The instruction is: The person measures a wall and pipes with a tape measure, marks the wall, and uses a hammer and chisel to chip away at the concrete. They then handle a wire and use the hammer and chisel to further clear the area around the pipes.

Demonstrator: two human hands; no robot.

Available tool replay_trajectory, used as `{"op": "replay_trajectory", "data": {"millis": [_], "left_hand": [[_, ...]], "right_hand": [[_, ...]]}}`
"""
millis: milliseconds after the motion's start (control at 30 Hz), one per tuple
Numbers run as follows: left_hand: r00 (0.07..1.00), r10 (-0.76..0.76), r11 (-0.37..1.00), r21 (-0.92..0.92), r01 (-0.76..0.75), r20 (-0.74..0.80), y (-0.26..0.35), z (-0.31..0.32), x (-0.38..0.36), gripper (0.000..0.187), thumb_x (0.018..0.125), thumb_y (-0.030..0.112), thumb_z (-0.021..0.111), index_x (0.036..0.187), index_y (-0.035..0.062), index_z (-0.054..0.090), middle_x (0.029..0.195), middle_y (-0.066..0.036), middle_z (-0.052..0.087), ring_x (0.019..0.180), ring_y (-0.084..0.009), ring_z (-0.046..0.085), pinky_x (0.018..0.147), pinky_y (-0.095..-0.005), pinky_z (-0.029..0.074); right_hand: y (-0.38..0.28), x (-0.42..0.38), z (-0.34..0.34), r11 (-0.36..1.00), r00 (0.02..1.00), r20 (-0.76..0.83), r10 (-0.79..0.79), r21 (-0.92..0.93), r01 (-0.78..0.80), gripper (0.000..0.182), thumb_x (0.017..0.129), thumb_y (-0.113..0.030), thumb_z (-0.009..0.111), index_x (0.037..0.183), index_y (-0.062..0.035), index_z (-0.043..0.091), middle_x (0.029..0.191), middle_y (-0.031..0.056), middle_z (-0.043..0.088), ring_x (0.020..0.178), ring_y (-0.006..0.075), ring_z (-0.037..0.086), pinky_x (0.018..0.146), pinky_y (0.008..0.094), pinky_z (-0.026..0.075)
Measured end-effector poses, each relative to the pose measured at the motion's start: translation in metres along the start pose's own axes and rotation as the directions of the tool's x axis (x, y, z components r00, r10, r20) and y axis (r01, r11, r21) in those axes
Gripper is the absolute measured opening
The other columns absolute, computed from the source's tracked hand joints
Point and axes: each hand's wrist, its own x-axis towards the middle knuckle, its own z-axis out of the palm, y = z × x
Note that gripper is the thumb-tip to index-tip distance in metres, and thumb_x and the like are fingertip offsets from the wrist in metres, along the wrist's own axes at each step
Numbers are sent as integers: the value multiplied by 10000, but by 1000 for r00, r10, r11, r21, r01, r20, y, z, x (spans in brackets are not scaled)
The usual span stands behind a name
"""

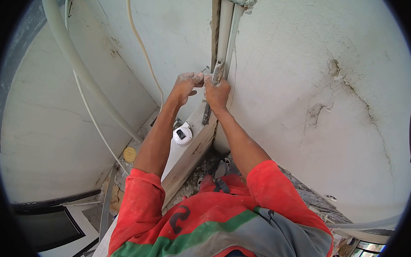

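In the head view both my hands are close together in front of the wall corner, fingertips nearly meeting. My left hand [185, 87] is closed in a pinch at a thin, nail-like metal piece [205, 69]. Beside it, the fingers of my right hand [218, 95] wrap round a dusty grey bar-shaped tool [207, 114]. Its upper end rises above the thumb and its lower end sticks out below the fist. Below the hands, a white round dome-like device [182, 134] with a dark window rests on the pale ledge [170, 166].
White pipes [225, 34] run up the corner behind my hands. A thick hose [76, 60] and a thin cable [140, 44] hang at left. Cracks [358, 95] mark the right wall. Rubble [204, 167] lies around my feet, and a yellow round disc [129, 154] lies left.
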Motion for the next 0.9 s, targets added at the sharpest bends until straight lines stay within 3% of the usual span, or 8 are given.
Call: {"op": "replay_trajectory", "data": {"millis": [100, 200, 300, 400, 500, 600, 700, 900], "left_hand": [[998, 58, 992, 114, -59, 13, 0, -5, 5, 224, 920, 317, 635, 871, 100, 665, 791, 11, 646, 774, -130, 593, 712, -362, 441], [965, 258, 954, 144, -263, 55, 0, -5, 8, 225, 906, 288, 644, 815, 84, 664, 700, 26, 616, 686, -117, 575, 620, -338, 431], [922, 387, 855, 382, -352, -17, -6, -5, 19, 199, 873, 249, 660, 811, 60, 659, 677, -24, 628, 643, -163, 572, 576, -354, 422], [655, 755, 406, 759, -510, 36, -7, 3, 20, 193, 850, 227, 656, 784, 47, 641, 690, -82, 634, 663, -247, 584, 605, -400, 408], [511, 856, 200, 857, -474, 82, -2, 13, 14, 159, 832, 210, 647, 772, 67, 616, 723, -105, 627, 715, -305, 573, 653, -434, 366], [444, 891, 125, 888, -442, 96, -9, 15, 18, 129, 826, 201, 621, 743, 109, 586, 727, -67, 613, 737, -287, 571, 664, -442, 306], [357, 931, 100, 885, -454, 78, -12, 14, 23, 122, 807, 184, 630, 739, 115, 555, 711, -68, 585, 721, -280, 546, 669, -434, 298], [324, 942, 96, 860, -501, 83, -15, 12, 26, 138, 782, 164, 638, 723, 113, 525, 679, -77, 553, 682, -290, 514, 658, -427, 289]], "right_hand": [[9, 2, 3, 985, 983, -60, -171, -37, 169, 170, 850, -157, 667, 812, 8, 647, 578, 29, 581, 447, 111, 524, 417, 298, 406], [-6, -3, -1, 973, 969, -90, -231, -42, 228, 191, 842, -171, 673, 763, 0, 638, 554, 35, 570, 440, 125, 522, 424, 313, 409], [-2, 1, -1, 980, 981, -64, -186, -79, 180, 194, 841, -179, 674, 769, -1, 644, 556, 36, 571, 445, 126, 527, 435, 311, 415], [-4, 4, 0, 989, 989, -65, -129, -87, 124, 205, 826, -180, 666, 788, 20, 647, 584, 77, 599, 504, 175, 572, 505, 346, 453], [-20, 0, 5, 964, 960, -171, -220, -190, 187, 217, 800, -173, 653, 795, 43, 635, 633, 141, 629, 592, 257, 619, 603, 391, 481], [-22, 0, 8, 966, 955, -205, -216, -188, 179, 219, 771, -164, 644, 796, 53, 630, 679, 196, 641, 664, 322, 640, 670, 419, 485], [-18, 7, 11, 961, 953, -195, -233, -198, 194, 207, 763, -158, 645, 783, 47, 632, 673, 204, 639, 651, 333, 644, 655, 418, 488], [-32, 5, 11, 945, 946, -187, -266, -243, 218, 201, 744, -150, 647, 756, 50, 622, 649, 208, 629, 611, 342, 630, 630, 427, 488]]}}
